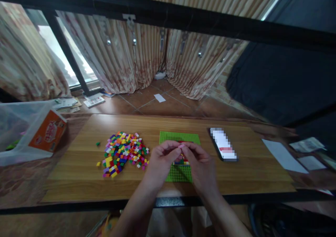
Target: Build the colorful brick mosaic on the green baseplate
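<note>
My left hand (162, 160) and my right hand (201, 163) meet above a green studded baseplate (180, 137). Between the fingertips of both hands is a small pink toy brick (181, 146), pinched from either side. Below the fingers, several coloured bricks (181, 162) sit on the middle of the baseplate, partly covered by my hands. Left of my left hand lies a loose heap of small multicoloured bricks (126, 151) on the wooden board.
A phone (223, 144) lies right of the baseplate on the wooden tabletop (78, 174). At the far left stands a clear plastic bin (21, 125) beside an orange box (48, 131). Papers (285, 155) lie at the right. One green brick (98, 144) sits apart from the heap.
</note>
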A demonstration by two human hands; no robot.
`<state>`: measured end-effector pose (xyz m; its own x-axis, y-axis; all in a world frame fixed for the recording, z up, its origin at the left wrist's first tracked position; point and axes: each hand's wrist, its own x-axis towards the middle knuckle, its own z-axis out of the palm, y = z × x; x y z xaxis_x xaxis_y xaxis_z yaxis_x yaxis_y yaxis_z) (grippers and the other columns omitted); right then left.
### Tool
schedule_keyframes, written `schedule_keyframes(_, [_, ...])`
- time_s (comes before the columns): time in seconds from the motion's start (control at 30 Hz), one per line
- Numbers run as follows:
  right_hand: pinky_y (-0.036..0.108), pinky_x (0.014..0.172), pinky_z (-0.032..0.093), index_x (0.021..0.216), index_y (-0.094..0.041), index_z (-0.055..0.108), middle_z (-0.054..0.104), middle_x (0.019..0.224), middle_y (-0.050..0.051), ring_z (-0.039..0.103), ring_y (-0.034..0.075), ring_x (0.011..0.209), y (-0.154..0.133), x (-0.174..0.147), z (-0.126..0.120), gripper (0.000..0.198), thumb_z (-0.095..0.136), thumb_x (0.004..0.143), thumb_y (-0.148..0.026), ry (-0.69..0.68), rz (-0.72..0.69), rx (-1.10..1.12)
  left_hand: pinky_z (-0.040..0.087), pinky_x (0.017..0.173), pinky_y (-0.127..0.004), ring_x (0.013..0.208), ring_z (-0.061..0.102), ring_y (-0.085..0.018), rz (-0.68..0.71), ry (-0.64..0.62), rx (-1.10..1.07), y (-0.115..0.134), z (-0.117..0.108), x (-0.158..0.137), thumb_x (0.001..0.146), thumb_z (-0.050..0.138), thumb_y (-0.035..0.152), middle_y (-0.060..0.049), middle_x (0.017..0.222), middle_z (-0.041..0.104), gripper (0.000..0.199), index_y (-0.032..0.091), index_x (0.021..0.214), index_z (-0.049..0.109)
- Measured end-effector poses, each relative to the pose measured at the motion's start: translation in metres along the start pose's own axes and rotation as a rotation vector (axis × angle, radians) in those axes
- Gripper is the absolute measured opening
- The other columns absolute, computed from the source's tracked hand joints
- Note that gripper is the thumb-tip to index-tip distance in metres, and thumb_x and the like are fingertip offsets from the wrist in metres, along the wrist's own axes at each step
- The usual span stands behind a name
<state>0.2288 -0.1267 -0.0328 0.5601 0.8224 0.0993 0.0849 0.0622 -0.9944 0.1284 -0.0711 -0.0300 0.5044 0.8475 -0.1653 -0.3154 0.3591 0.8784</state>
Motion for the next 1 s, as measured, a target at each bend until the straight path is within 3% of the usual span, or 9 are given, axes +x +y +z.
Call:
schedule_keyframes(0.17, [0.031, 0.075, 0.052, 0.084, -0.021, 0.072, 0.073, 0.083, 0.002, 0.065, 0.016, 0.078, 0.010, 0.003, -0.025, 0.016, 0.070, 0.078, -0.036, -0.019, 0.081, 0.150, 0.045, 0.065, -0.024, 0.068, 0.057, -0.013, 0.105, -0.053, 0.183, -0.007, 0.017, 0.002, 0.075, 0.071, 0.034, -0.002, 0.074, 0.065, 0.018, 0.017, 0.078, 0.069])
schedule_keyframes(0.3, [0.033, 0.076, 0.052, 0.082, -0.021, 0.074, 0.073, 0.081, 0.002, 0.065, 0.016, 0.076, 0.018, 0.003, -0.036, 0.016, 0.074, 0.075, -0.036, 0.004, 0.155, 0.266, 0.045, 0.065, -0.024, 0.068, 0.056, -0.013, 0.110, -0.135, 0.235, -0.011, 0.024, 0.004, 0.077, 0.067, 0.033, -0.001, 0.072, 0.063, 0.016, 0.017, 0.075, 0.067])
schedule_keyframes(0.4, [0.037, 0.076, 0.054, 0.082, -0.021, 0.075, 0.074, 0.082, 0.003, 0.066, 0.017, 0.075, 0.020, 0.008, -0.043, 0.019, 0.076, 0.071, -0.037, 0.031, 0.180, 0.279, 0.044, 0.062, -0.023, 0.064, 0.054, -0.012, 0.101, -0.110, 0.236, -0.009, 0.023, 0.008, 0.075, 0.068, 0.033, -0.001, 0.068, 0.062, 0.016, 0.017, 0.075, 0.068])
schedule_keyframes(0.5, [0.037, 0.076, 0.054, 0.085, -0.021, 0.076, 0.074, 0.085, 0.004, 0.066, 0.018, 0.078, 0.020, 0.013, -0.049, 0.021, 0.073, 0.075, -0.040, 0.047, 0.100, 0.116, 0.042, 0.060, -0.023, 0.059, 0.051, -0.010, 0.104, 0.063, 0.192, -0.003, 0.015, 0.013, 0.070, 0.072, 0.033, 0.001, 0.065, 0.061, 0.018, 0.016, 0.075, 0.068])
schedule_keyframes(0.63, [0.036, 0.081, 0.051, 0.089, -0.024, 0.076, 0.070, 0.092, 0.005, 0.064, 0.020, 0.090, 0.021, 0.016, -0.052, 0.017, 0.062, 0.086, -0.035, 0.025, -0.170, -0.276, 0.042, 0.059, -0.023, 0.059, 0.053, -0.009, 0.090, 0.306, 0.089, 0.001, -0.002, 0.019, 0.061, 0.078, 0.033, 0.001, 0.068, 0.064, 0.024, 0.016, 0.075, 0.068])
schedule_keyframes(0.77, [0.037, 0.083, 0.048, 0.092, -0.027, 0.075, 0.066, 0.092, 0.004, 0.059, 0.019, 0.092, 0.027, 0.015, -0.044, 0.016, 0.059, 0.088, -0.028, -0.061, -0.333, -0.523, 0.042, 0.059, -0.024, 0.062, 0.059, -0.012, 0.033, 0.345, 0.171, -0.006, -0.011, 0.022, 0.062, 0.075, 0.032, -0.001, 0.069, 0.066, 0.021, 0.016, 0.072, 0.066])
schedule_keyframes(1.0, [0.044, 0.089, 0.044, 0.088, -0.030, 0.077, 0.061, 0.103, 0.006, 0.052, 0.024, 0.103, 0.039, 0.020, -0.028, 0.015, 0.062, 0.087, -0.035, -0.055, -0.391, -0.686, 0.046, 0.060, -0.026, 0.066, 0.064, -0.016, 0.025, 0.313, 0.320, -0.021, -0.012, 0.020, 0.071, 0.065, 0.026, -0.001, 0.067, 0.066, 0.008, 0.019, 0.070, 0.063])
